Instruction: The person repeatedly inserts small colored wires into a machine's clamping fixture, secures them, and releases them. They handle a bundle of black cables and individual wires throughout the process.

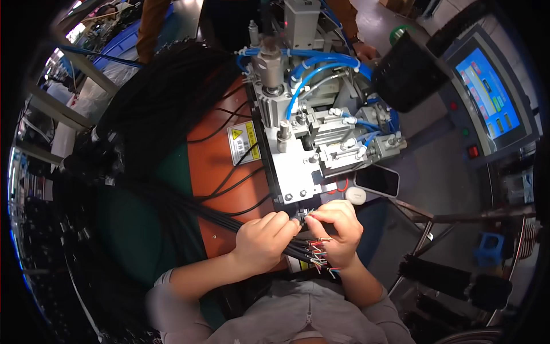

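Note:
My left hand [264,239] is closed, its fingertips pinching a black cable close to the front edge of the metal machine [293,172]. Facing it, my right hand [339,229] is closed too, thumb and forefinger together on the thin wire ends at that cable's tip. The fingers hide most of the tip. Below both hands lies a bundle of black cables [217,215], running in from the left under my left hand. Red, white and other coloured wire ends [318,253] fan out of the bundle beside my right palm.
Blue air hoses [321,60] arch over the machine. An orange plate [215,172] with a warning label [244,142] and heaped black cables [154,97] lie left. A phone [377,180], a white case [356,195] and a touch screen [490,94] are right. Another person's hand [365,51] shows behind.

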Action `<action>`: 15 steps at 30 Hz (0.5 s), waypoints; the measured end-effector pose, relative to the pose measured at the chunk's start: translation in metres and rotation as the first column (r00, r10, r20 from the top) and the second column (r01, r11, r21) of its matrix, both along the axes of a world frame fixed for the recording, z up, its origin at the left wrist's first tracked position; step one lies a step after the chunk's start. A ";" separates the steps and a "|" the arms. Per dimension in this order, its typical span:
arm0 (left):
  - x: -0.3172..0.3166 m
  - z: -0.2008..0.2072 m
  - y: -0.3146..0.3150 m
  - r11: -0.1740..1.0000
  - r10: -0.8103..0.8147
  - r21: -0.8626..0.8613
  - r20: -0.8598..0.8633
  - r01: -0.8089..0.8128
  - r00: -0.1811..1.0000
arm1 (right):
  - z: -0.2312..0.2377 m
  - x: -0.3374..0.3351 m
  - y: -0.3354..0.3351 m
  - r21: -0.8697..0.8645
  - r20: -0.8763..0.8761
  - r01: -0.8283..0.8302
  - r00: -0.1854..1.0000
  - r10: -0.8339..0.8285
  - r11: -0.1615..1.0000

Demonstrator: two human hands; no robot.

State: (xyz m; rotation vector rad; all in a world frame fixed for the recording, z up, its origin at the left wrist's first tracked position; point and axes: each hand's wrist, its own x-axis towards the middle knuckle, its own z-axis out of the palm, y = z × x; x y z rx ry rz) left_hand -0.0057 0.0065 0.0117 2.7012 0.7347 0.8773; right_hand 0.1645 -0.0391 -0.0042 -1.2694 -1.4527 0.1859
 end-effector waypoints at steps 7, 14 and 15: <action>-0.004 0.003 -0.006 1.000 -0.013 -0.012 -0.047 0.013 0.999 | 0.010 0.010 -0.006 -0.255 -0.070 -0.228 0.974 0.217 0.940; 0.001 0.002 -0.001 1.000 0.011 -0.023 0.043 -0.011 0.999 | -0.010 -0.001 0.003 -0.200 -0.704 -0.442 0.686 0.186 0.875; -0.001 0.000 -0.002 1.000 0.026 -0.008 0.029 -0.025 0.999 | -0.010 -0.005 0.002 -0.186 -0.768 -0.455 0.620 0.160 0.871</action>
